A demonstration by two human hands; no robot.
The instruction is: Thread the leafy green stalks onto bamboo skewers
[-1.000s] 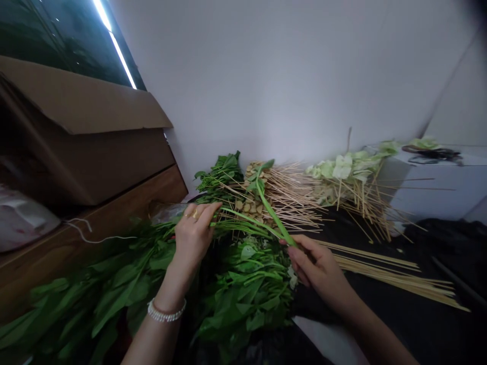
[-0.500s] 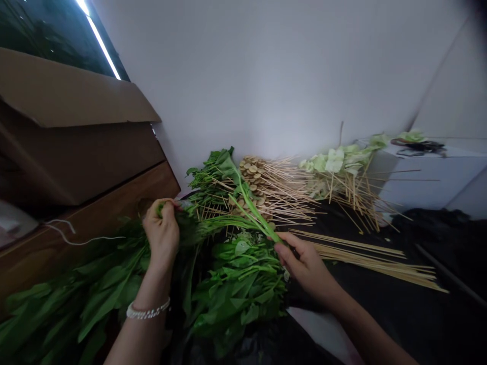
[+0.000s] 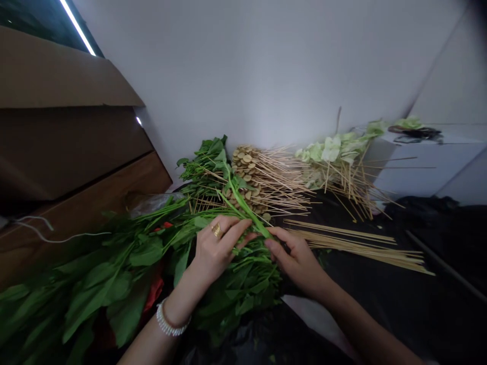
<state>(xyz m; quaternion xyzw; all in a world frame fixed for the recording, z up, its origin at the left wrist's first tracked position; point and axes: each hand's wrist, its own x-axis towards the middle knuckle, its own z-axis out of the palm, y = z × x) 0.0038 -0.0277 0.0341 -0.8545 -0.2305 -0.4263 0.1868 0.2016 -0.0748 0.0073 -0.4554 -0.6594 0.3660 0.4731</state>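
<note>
My left hand and my right hand meet over a pile of leafy greens. Both pinch the same green stem, which slants up toward the back left. The left fingers close on it from the left, with a gold ring on one finger and a pearl bracelet at the wrist. My right hand's fingertips grip the stem's lower end. Behind the stem lie skewered brown slices and skewered greens.
More loose greens spread to the left along a wooden ledge under a cardboard box. Bare bamboo skewers lie to the right on a black sheet. Pale green skewers sit by the wall, next to a white box.
My left hand has come back from the greens at the left and joined my right hand on the stem. The view has shifted slightly down and to the right.
</note>
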